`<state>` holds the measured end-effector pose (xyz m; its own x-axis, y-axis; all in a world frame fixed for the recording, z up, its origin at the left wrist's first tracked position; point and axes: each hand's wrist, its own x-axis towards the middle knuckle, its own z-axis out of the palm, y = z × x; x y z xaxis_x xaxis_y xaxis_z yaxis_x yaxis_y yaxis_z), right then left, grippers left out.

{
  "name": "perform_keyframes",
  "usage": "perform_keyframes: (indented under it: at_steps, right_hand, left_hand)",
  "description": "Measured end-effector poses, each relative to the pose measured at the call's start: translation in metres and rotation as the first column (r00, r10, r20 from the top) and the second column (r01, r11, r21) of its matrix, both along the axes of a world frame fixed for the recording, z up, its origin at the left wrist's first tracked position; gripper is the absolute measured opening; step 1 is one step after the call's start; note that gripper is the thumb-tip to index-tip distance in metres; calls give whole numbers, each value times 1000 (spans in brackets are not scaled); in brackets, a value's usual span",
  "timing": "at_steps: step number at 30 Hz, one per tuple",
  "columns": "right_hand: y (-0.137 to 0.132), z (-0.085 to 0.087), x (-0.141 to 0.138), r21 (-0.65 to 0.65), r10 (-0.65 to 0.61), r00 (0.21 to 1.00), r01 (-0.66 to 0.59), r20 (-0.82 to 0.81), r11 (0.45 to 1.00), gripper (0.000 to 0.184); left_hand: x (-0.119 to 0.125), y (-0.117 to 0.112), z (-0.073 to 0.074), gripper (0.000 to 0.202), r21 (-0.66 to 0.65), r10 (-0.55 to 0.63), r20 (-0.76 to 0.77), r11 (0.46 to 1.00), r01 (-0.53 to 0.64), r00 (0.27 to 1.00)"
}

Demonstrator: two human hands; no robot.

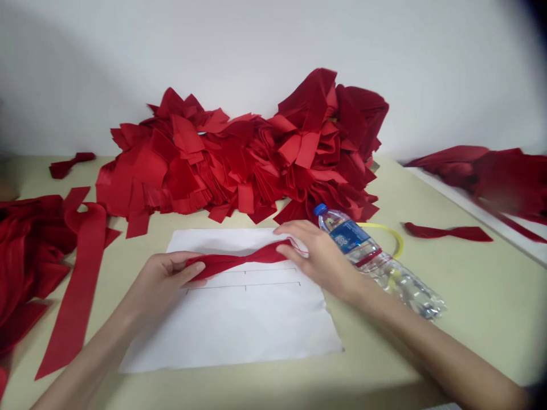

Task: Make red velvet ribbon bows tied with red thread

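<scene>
In the head view, the left hand [167,278] is clamping one end of a red fabric strip [241,261] in its grip, while the right hand [321,255] is pinching the other. The strip is stretching over a white sheet [252,327] on the tabletop [474,307].

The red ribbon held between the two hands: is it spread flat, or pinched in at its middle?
Pinched in: the red ribbon narrows at its middle and widens toward the left hand and right hand.
</scene>
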<state>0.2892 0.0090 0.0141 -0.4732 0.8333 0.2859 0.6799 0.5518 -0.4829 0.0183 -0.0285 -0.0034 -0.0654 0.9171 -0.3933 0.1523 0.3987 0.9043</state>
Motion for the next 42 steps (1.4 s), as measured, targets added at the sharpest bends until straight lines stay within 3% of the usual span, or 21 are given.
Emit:
perform_keyframes:
  at_steps: [3, 6, 10, 14, 17, 18, 21, 23, 25, 28, 31, 42]
  right_hand:
    - [-3, -8, -25, 60, 186, 977, -193, 108, 979, 26]
    - [-3, -9, -43, 151, 219, 952, -254, 215, 955, 16]
    - [-11, 21, -39, 309, 154, 949, -239, 274, 921, 20]
    - [-14, 70, 15, 347, 27, 980, -96, 199, 933, 22]
    - [2, 87, 102, 174, -188, 955, 149, 231, 973, 25]
    - [10, 86, 138, 137, -292, 913, 263, 287, 955, 26]
    - [28, 65, 248, 123, -592, 699, 600, 400, 791, 25]
    - [32, 43, 304, 78, -645, 603, 699, 470, 711, 22]
    - [29, 21, 337, 59, -637, 589, 710, 497, 702, 21]
    - [23, -3, 353, 62, -609, 605, 682, 513, 729, 23]
    - [25, -13, 353, 79, -572, 628, 634, 527, 770, 27]
    - [26, -12, 350, 148, -561, 539, 626, 628, 766, 21]
  left_hand:
    - [4, -2, 0, 28, 53, 6, 22, 999, -7, 1000]
    - [2, -4, -1, 32, 91, 16, 36, 996, -19, 999]
    - [0, -7, 2, 40, 174, 82, 139, 979, -105, 987]
    - [-1, -12, 4, 31, 199, 36, 221, 977, -81, 975]
    - [-3, -15, 2, 26, 133, 16, 145, 991, -36, 989]
    - [-4, -16, 1, 25, 111, 8, 119, 994, -21, 993]
    - [-5, -17, 0, 28, 45, -68, 75, 997, 65, 995]
    - [-5, -16, 1, 29, 12, -125, 43, 992, 125, 991]
    - [-4, -16, 2, 29, 1, -172, -9, 985, 172, 985]
    - [0, -16, 5, 27, 35, -228, -69, 972, 231, 971]
    - [3, -16, 7, 25, 54, -275, -101, 958, 281, 956]
    - [0, -17, -1, 26, 90, -386, -271, 902, 422, 882]
